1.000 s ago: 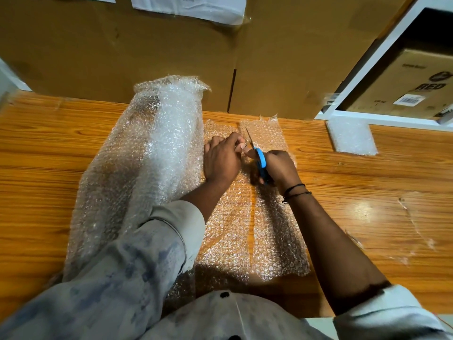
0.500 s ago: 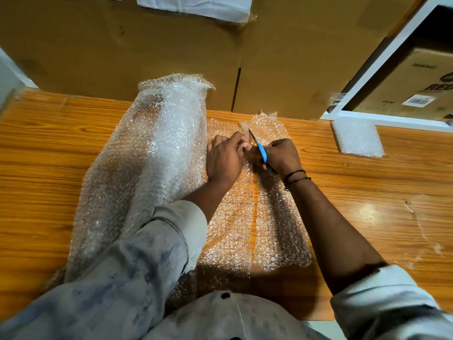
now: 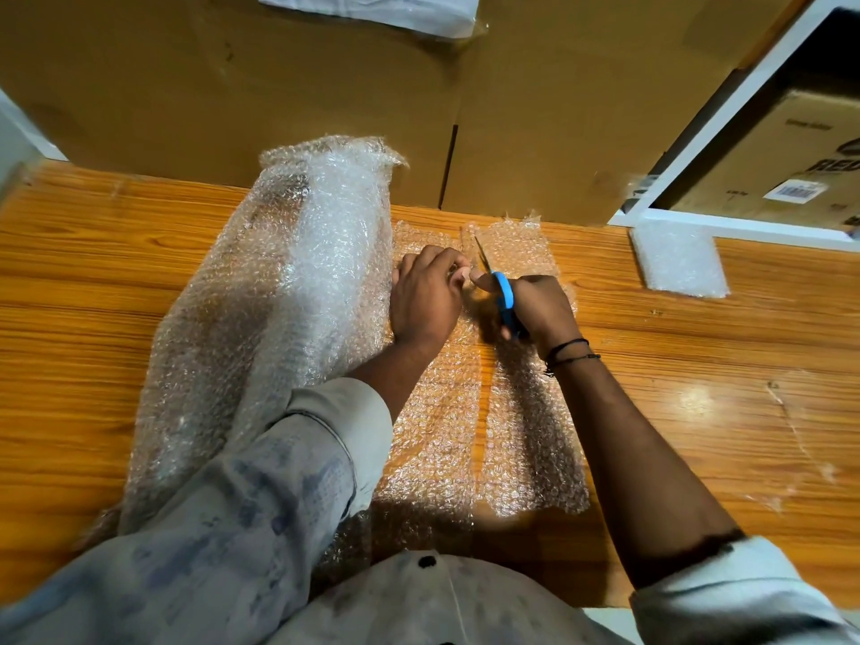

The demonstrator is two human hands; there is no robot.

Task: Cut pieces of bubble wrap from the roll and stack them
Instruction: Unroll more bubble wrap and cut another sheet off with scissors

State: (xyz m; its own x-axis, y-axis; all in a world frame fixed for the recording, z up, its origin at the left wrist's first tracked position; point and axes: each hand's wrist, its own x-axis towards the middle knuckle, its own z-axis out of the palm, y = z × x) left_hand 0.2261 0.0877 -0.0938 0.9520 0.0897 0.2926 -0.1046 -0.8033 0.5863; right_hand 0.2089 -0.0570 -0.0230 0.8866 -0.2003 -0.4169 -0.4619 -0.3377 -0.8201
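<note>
The right hand is gripping blue-handled scissors, blades lying along a slit in the bubble wrap sheet on the wooden table; the left hand is pinching the sheet beside them, the roll lying just left

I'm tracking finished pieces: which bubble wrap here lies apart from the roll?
The small square piece at the far right of the table, alone; the sheet being cut lies against the roll.
</note>
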